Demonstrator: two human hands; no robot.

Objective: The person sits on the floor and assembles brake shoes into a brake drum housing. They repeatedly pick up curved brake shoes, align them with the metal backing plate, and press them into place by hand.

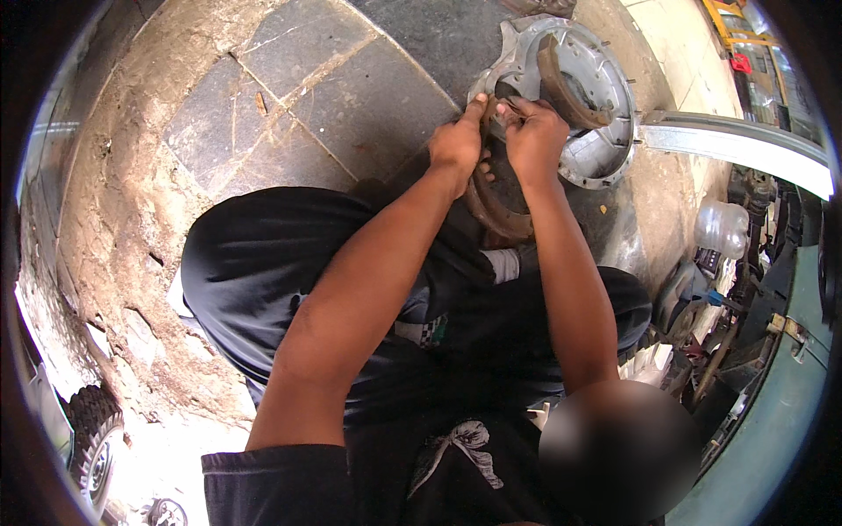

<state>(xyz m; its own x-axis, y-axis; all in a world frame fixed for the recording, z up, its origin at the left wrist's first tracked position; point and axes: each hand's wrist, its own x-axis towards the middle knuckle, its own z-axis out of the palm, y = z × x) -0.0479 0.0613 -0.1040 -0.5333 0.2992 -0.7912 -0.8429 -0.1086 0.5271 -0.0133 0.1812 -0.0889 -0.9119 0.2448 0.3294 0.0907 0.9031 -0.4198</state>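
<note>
Head view: bare left hand [458, 145] and bare right hand [535, 140] meet at the upper end of a rust-brown, curved metal band [488, 210], which bows down toward the person's feet like a wide crescent. The left grip is closed on that end, with thumb and fingertips near its top and other fingertips showing around the lower side; the right grip is closed too, its thumb and bent fingers pinching close beside the left thumb, though whatever small part may lie between those fingertips is too hidden to tell. The band is between the forearms, just in front of the folded legs in black trousers [263, 254]. Directly beyond and beside the right hand lies a round, silver-grey cast-metal housing [618, 131] with a flanged rim dotted with holes, and a second rust-brown curved band [561, 92] rests within its outline. Beneath all this is the floor of dark grey square tiles [368, 110] with pale joints, bordered at left by rough tan ground [114, 219]. At right, a long silvery metal bar [732, 140] runs from near the housing toward the edge, and below it sit a clear plastic bottle [721, 228] and a pale teal panel [789, 368]. A black knobbly tyre [92, 412] stands at lower left.
</note>
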